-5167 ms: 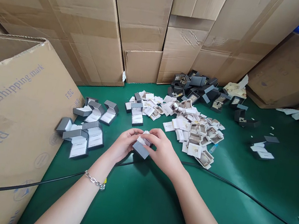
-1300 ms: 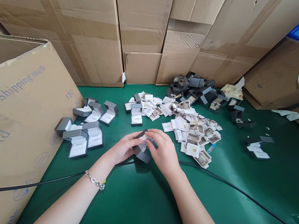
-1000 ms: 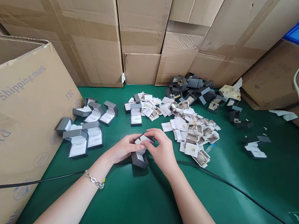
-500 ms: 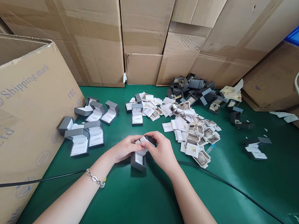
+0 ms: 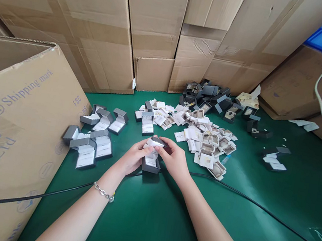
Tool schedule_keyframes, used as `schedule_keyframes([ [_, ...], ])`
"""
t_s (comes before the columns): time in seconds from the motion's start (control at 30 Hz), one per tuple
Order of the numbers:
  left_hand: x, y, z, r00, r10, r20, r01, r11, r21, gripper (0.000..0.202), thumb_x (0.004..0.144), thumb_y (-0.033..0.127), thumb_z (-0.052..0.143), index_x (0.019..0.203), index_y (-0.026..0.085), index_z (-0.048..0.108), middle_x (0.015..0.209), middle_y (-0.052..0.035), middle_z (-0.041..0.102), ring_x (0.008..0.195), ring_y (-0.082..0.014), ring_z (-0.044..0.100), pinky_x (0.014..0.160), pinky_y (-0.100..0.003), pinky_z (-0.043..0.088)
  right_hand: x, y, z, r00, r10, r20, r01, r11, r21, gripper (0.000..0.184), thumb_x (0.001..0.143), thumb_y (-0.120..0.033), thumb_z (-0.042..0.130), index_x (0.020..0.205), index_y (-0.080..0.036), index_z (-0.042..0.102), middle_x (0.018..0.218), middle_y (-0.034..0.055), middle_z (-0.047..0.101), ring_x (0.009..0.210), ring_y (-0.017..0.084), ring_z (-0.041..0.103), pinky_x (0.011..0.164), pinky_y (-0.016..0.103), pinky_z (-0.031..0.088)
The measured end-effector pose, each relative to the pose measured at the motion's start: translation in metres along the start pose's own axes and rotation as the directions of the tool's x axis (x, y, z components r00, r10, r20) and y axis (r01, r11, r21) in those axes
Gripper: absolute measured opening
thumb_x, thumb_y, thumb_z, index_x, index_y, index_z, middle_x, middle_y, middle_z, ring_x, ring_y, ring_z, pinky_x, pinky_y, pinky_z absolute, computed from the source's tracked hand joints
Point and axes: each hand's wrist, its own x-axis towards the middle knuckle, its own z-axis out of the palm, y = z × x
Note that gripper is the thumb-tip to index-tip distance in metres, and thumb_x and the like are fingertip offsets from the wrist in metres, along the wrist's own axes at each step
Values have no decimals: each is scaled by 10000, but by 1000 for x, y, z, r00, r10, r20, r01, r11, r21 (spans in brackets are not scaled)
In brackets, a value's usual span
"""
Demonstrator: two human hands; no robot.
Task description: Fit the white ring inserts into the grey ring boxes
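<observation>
Tall cardboard cartons (image 5: 104, 15) back the green worktop (image 5: 145, 226), while a printed carton (image 5: 12, 131) borders its left side; in our judgement both also act as a stop for loose items. We find one open grey case (image 5: 151, 162) centrally before the person, between both hands. We cannot establish whether it touches the worktop. We record the left hand (image 5: 133, 159) grasping its left side and the right hand (image 5: 175, 161) its right, fingers curled about the edges and thumbs laid over the white lining. We read this two-sided grip as a way of steadying the case and keeping it spread, interior towards the person. What the fingertips bear on underneath is hidden.

We note a cluster of open cases (image 5: 100, 135) at left, white linings exposed, presumably so their contents can be checked readily. White inserts (image 5: 202, 134) lie heaped beyond the right hand; dark cases (image 5: 211, 91) pile behind them. Such separation suggests to us grouping by kind. One black cable (image 5: 213, 178) crosses behind the held case.
</observation>
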Motion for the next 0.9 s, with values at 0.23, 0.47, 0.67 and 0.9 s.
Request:
schedule_keyframes([
  [0.23,0,-2,-1,1000,5,29,-5,1000,1,461,678,337,720,1100,196,599,837,-23,642,717,-115,588,668,-227,423,-3,-6,1,997,-37,-73,38,999,9,260,756,-355,610,963,-200,635,882,23,672,750,153,591,707,286,495],
  [0.47,2,-2,-3,999,-9,38,7,999,39,337,683,342,710,962,168,639,778,-21,643,641,-99,583,593,-205,411,-5,-8,1,982,-124,-145,114,991,-75,262,763,-366,605,971,-214,649,904,33,664,755,154,587,732,289,492],
  [0.67,2,-1,-2,1000,21,21,-21,999,24,336,698,318,701,996,177,637,893,-40,665,718,-109,606,642,-208,444,-3,-6,-1,997,70,-15,-71,994,-84,535,720,-414,631,1205,-212,534,906,26,617,653,118,535,635,268,491],
  [0.9,0,2,-1,1000,-1,15,1,1000,16,373,680,282,713,1032,192,631,925,-39,673,729,-112,609,659,-213,457,-4,-10,-2,994,107,29,-106,993,-45,507,729,-344,607,1210,-213,514,953,26,608,662,103,531,638,251,495],
])
